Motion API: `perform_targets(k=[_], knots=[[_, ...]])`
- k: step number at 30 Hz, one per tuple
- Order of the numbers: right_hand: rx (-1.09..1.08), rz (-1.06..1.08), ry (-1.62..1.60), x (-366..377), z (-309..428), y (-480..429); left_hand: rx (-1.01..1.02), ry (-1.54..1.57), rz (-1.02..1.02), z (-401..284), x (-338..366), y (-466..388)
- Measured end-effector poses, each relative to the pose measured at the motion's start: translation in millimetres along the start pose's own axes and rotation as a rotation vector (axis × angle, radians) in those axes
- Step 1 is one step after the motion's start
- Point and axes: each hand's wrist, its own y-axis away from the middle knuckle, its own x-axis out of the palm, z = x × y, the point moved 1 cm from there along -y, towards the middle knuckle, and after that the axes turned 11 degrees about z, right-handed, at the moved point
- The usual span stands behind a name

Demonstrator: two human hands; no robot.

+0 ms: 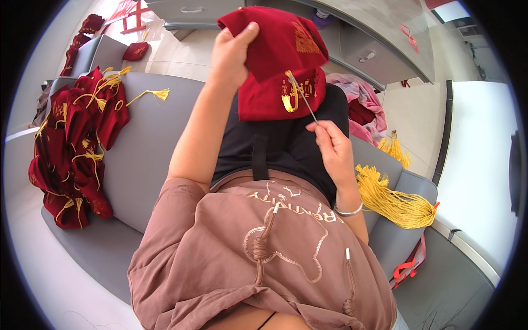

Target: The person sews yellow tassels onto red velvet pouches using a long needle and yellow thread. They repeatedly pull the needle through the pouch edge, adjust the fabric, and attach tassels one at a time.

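My left hand grips a dark red cloth pouch by its edge, thumb on top, raised above my lap. Orange-gold print marks its right side. Beneath it another dark red pouch with gold print and writing rests on my black-trousered thighs. In my right hand a thin metal hooked-looking tool is pinched between thumb and fingers; it points up and away from me. At its far end hangs a yellow tassel on a cord, over the lower pouch. Whether the tassel is joined to either pouch cannot be told.
Many-tasselled red pouches are heaped on the grey sofa at left. On the right armrest lies a bundle of yellow tassels. A pink cloth-lined container stands beyond my right knee, below a grey desk with drawers.
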Motion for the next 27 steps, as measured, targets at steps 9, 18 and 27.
perform_targets(k=[9,18,27], knots=[[-0.016,-0.297,-0.611,-72.5,5.0,55.6,0.081,-0.154,-0.077,-18.6,-59.9,-38.4],[-0.211,-0.042,-0.816,-56.0,39.8,-0.4,0.031,-1.228,0.428,13.2,-22.8,1.8],[-0.313,0.008,-0.695,-63.6,53.3,-41.1,0.073,-1.126,0.282,18.7,-17.0,-7.1]])
